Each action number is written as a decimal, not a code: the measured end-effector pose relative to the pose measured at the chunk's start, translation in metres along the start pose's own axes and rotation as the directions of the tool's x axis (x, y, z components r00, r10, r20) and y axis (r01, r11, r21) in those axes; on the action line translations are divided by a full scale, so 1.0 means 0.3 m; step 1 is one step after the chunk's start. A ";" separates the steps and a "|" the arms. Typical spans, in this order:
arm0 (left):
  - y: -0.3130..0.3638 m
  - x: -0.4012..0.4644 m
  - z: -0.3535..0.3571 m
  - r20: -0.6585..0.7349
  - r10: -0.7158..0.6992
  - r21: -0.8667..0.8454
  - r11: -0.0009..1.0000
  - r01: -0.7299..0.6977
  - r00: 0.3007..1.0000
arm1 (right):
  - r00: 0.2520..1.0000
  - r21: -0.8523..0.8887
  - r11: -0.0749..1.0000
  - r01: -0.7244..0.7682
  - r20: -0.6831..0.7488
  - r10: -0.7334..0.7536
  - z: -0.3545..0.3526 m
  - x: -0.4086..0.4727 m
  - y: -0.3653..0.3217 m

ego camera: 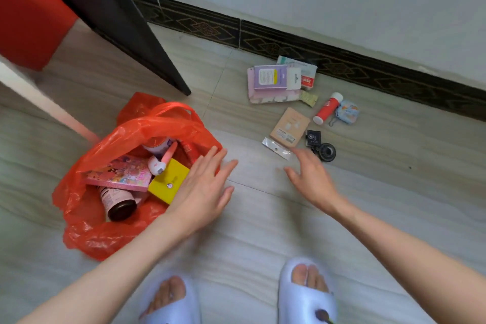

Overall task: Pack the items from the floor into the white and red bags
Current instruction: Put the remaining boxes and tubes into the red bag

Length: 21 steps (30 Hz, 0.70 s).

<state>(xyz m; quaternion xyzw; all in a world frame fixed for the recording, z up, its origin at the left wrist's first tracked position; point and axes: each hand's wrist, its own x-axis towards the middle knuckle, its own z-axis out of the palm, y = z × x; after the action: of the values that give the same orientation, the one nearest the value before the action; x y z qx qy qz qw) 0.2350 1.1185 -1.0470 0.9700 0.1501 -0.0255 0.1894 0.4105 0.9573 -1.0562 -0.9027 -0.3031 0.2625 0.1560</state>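
Your left hand [202, 187] hovers flat, fingers spread, holding nothing, over the right rim of the red bag [105, 234] on the floor [263, 231]. The bag gapes open toward you: inside, a yellow box [168, 184] just beside your palm, a pink book [119, 175], a dark bottle [118, 204] lying cap toward you. Your right hand [311, 179] is blurred, fingers loosely spread and empty, just short of a clear packet [276, 148] and a beige card [289, 126]. Farther off, near the wall, a red tube [327, 108] lies slanted, white cap up-right, beside a purple box [273, 79].
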 end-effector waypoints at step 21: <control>0.187 0.589 0.404 0.006 -0.137 -0.039 0.990 0.137 0.991 | 0.929 -0.148 0.929 -0.338 -0.207 0.305 0.050 0.306 0.280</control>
<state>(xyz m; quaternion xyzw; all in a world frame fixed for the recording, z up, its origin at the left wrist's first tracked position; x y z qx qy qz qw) 0.4213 1.0732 -1.1580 0.9534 0.2166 -0.0371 0.2067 0.5032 0.9524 -1.1404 -0.9706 -0.1577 0.1732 0.0547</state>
